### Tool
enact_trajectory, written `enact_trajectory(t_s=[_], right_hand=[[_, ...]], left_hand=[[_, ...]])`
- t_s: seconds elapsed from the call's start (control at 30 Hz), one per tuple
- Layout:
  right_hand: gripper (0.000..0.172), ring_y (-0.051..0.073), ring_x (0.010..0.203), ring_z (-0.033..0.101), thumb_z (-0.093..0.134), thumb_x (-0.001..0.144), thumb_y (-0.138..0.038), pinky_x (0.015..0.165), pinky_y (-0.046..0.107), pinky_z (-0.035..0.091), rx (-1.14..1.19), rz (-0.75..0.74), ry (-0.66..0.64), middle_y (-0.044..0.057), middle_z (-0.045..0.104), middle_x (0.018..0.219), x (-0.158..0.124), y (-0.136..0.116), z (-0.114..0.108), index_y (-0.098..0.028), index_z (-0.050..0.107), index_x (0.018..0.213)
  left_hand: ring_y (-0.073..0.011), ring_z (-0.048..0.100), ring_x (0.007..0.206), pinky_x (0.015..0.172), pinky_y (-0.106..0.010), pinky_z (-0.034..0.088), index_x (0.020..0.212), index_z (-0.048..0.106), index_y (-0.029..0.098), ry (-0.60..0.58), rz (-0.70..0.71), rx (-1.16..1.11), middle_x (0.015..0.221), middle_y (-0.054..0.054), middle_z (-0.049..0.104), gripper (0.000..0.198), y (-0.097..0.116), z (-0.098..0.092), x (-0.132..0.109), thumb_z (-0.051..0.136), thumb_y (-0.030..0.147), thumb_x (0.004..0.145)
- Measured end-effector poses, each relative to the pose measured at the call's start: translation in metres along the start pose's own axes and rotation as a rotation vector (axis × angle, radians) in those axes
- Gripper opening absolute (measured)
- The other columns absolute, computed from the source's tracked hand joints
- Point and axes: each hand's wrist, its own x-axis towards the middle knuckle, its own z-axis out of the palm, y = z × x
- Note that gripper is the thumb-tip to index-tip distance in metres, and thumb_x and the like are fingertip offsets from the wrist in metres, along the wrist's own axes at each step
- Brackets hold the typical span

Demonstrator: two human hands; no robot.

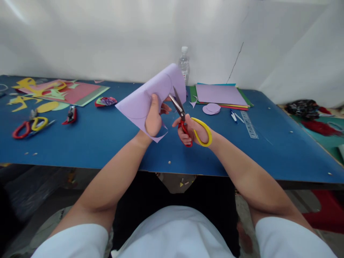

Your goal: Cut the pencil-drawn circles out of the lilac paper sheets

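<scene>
My left hand (pixel 153 116) grips a lilac paper sheet (pixel 139 98) with pencilled circles, holding it up over the blue table (pixel 102 139). My right hand (pixel 192 130) is closed in the handles of scissors (pixel 185 118) with one red and one yellow loop. The blades are parted and point up at the sheet's right edge. A thin curl of cut lilac paper hangs below my left hand.
A stack of coloured paper (pixel 220 95) with lilac discs (pixel 212 108), pens (pixel 236 116) and a ruler (pixel 249 124) lies at the right. A water bottle (pixel 184 64) stands by the wall. At the left lie paper scraps (pixel 51 92), a second pair of scissors (pixel 30 126) and a red cutter (pixel 71 115).
</scene>
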Motion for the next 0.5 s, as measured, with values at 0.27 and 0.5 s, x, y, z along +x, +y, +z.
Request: enact_trajectory(t_s=[0.27, 0.5], right_hand=[[0.069, 0.012, 0.045, 0.037, 0.067, 0.096, -0.093, 0.047, 0.025, 0.035, 0.059, -0.025, 0.030, -0.012, 0.047, 0.056, 0.007, 0.009, 0.006, -0.026, 0.055, 0.110], [0.060, 0.012, 0.044, 0.039, 0.061, 0.104, -0.085, 0.048, 0.026, 0.035, 0.081, 0.011, 0.043, -0.011, 0.050, 0.056, 0.011, 0.013, 0.007, -0.025, 0.055, 0.111]], left_hand=[[-0.0244, 0.069, 0.079, 0.092, -0.045, 0.058, 0.101, 0.082, 0.024, -0.121, 0.007, 0.142, 0.074, -0.004, 0.070, 0.086, 0.001, -0.001, -0.012, 0.055, 0.105, 0.091], [-0.0232, 0.069, 0.074, 0.083, -0.042, 0.058, 0.103, 0.082, 0.020, -0.071, -0.007, 0.116, 0.073, -0.005, 0.070, 0.084, -0.002, -0.002, -0.010, 0.058, 0.101, 0.094]])
